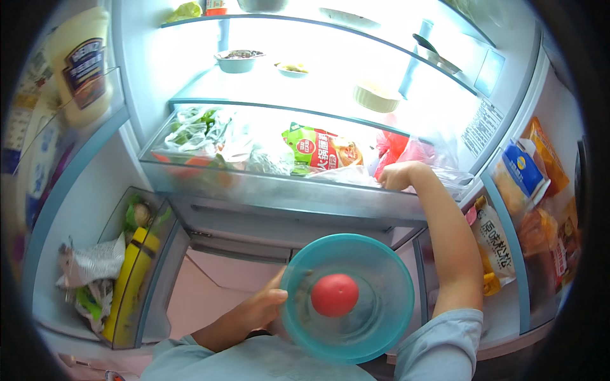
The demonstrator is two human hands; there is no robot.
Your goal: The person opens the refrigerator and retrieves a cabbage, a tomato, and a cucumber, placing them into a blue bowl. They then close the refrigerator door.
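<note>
My left hand grips the left rim of a teal translucent plastic bowl in front of my torso, with the thumb at its edge. One tomato rests inside the bowl. My right hand reaches over the front wall of a clear refrigerator drawer, fingers curled downward. Beside it are a red plastic bag and a crumpled clear plastic bag. The fingertips are partly hidden, so whether they hold anything is unclear. Left of that hand lies a green and red printed food packet.
Bagged green vegetables fill the drawer's left. Glass shelves above carry a metal bowl, a small dish and a ribbed ramekin. Both open doors have loaded bins, with a mayonnaise bottle left and a bread bag right.
</note>
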